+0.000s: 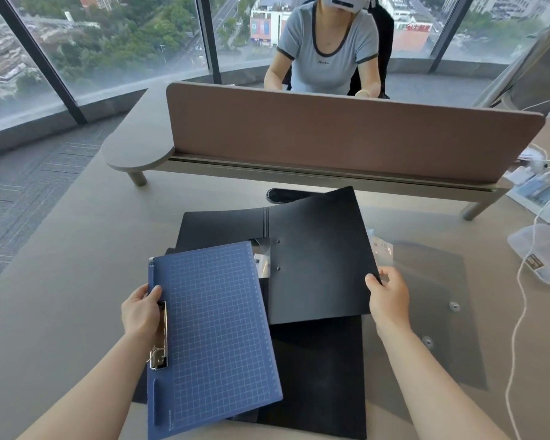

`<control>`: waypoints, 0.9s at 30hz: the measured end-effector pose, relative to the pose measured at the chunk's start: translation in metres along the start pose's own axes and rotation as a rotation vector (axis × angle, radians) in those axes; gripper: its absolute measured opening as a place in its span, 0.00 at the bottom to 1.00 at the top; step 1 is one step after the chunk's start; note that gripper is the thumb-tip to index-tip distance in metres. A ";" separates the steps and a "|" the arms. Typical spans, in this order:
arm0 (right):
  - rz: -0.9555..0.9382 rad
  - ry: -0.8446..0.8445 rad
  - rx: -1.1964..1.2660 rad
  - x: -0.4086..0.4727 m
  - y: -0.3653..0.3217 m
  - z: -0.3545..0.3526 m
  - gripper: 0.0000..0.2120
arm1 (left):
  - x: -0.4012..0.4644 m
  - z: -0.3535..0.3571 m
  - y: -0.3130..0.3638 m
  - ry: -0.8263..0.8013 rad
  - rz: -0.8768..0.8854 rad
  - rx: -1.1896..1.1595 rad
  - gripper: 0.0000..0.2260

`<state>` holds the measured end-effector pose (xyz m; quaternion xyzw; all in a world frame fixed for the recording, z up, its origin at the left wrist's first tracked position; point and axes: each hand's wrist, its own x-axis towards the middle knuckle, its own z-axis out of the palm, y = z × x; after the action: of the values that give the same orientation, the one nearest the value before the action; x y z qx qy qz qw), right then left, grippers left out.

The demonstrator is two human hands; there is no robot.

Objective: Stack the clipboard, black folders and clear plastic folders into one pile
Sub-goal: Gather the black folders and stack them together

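Gripping the blue clipboard (210, 338) at its long left edge, your left hand (142, 309) has its thumb on top just above the metal clip (160, 344), with the other fingers hidden beneath the board. The clipboard is tilted and overlaps the lower left of the black folders. Your right hand (389, 296) pinches the right edge of the upper black folder (318, 258), thumb on top and fingers curled under, so that this folder sits skewed over a second black folder (318, 376) lying flat on the table (61, 296). A third black folder (223, 227) shows behind them, partly covered. The clear plastic folders (438, 312) lie flat on the table just right of your right hand, their snap buttons visible, part of them tucked under the black ones. Farther right, a white cable (518, 312) trails past a clear plastic box (543, 252).
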<state>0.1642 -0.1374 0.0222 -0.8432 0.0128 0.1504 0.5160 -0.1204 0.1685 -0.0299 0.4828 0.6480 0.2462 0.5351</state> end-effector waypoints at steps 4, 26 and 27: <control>-0.116 -0.016 0.104 -0.001 -0.033 -0.019 0.05 | -0.005 0.000 0.000 0.022 -0.013 -0.029 0.14; -0.548 0.163 0.312 -0.009 -0.129 -0.141 0.13 | -0.049 0.040 0.010 0.158 -0.025 0.063 0.15; -0.567 0.165 0.320 -0.009 -0.132 -0.143 0.13 | -0.049 0.039 0.010 0.163 -0.025 0.068 0.14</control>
<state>0.2134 -0.2016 0.1995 -0.7308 -0.1570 -0.0718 0.6604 -0.0819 0.1218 -0.0112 0.4710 0.7035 0.2559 0.4667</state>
